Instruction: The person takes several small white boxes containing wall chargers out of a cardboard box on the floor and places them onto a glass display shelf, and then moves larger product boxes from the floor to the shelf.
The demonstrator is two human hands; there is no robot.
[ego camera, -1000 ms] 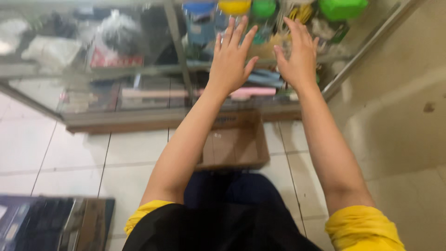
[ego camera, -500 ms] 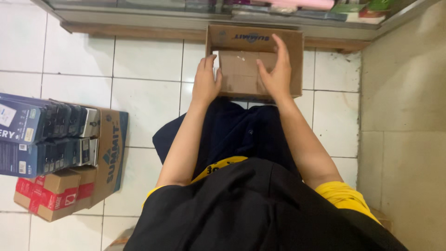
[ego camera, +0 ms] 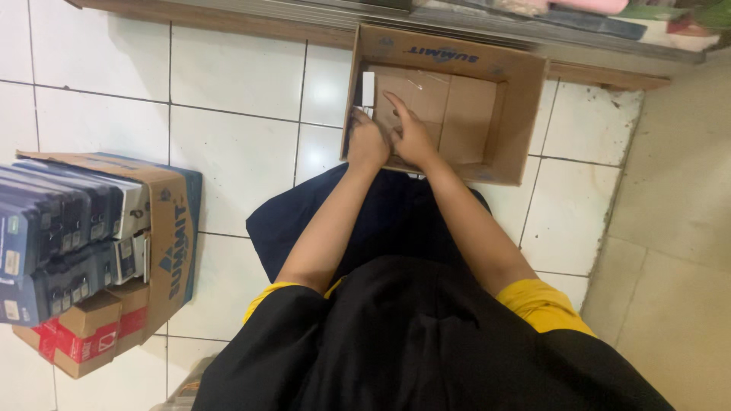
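Note:
An open brown cardboard box (ego camera: 525, 114) lies on the white tiled floor in front of me, against the base of a display cabinet. Both my hands reach into its left side. My left hand (ego camera: 367, 141) rests at the box's near left corner, fingers curled down; what it grips is hidden. My right hand (ego camera: 411, 133) lies beside it with fingers stretched toward a small white upright item (ego camera: 368, 89) standing against the left inner wall. The two hands touch each other. The rest of the box's bottom is bare cardboard.
At the left, another cardboard box (ego camera: 171, 236) holds several dark blue flat packages (ego camera: 53, 243), with a small red and brown carton (ego camera: 80, 339) below it. A wooden cabinet base (ego camera: 228, 17) runs along the top. A beige wall (ego camera: 678, 228) stands at the right.
My view has dropped from the shelves to the floor. My hands came off the box's outer sides and moved into its left inner corner, close together.

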